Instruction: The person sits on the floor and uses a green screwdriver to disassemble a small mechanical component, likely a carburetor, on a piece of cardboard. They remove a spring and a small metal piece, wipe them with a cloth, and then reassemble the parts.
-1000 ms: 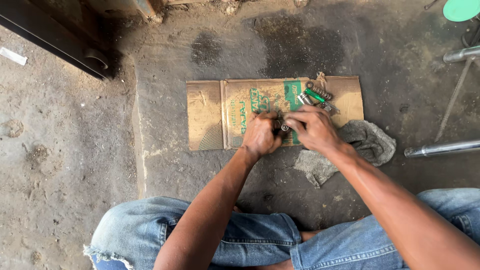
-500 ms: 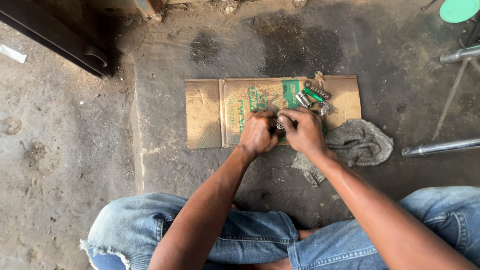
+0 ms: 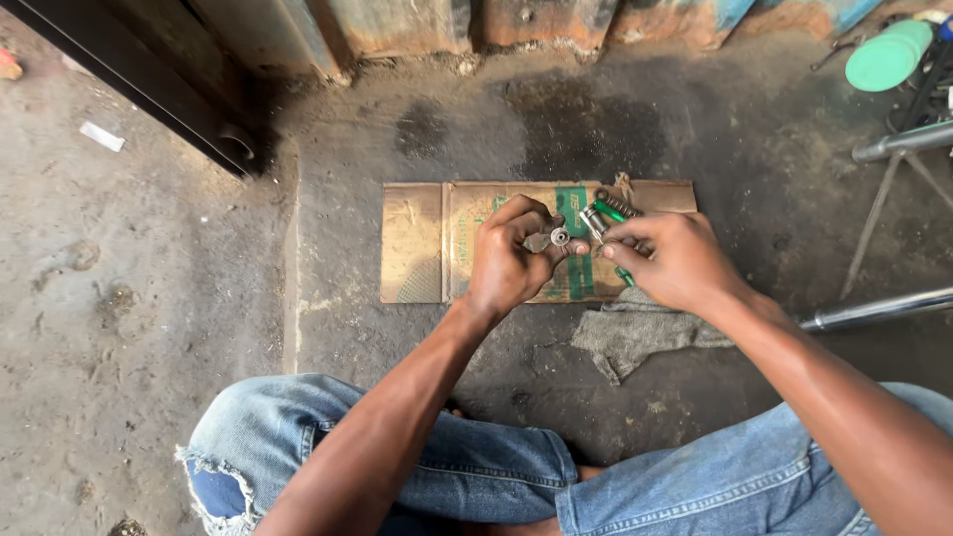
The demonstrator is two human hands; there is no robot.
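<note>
A person sits on the concrete floor [image 3: 199, 298], both hands above a flattened cardboard sheet [image 3: 422, 243]. The left hand [image 3: 511, 263] pinches a small metal fitting [image 3: 559, 237]. At three o'clock, the right hand [image 3: 675, 260] grips a green-handled tool [image 3: 600, 220]. A grey rag [image 3: 635, 333] lies at five o'clock.

The small metal part [image 3: 559, 237] pinched in the left hand [image 3: 511, 263] is too small to identify. The right hand [image 3: 673, 260] covers most of the green-handled tool [image 3: 608, 211]. The chrome tube [image 3: 874, 310] and green lid [image 3: 886, 57] run off frame.
</note>
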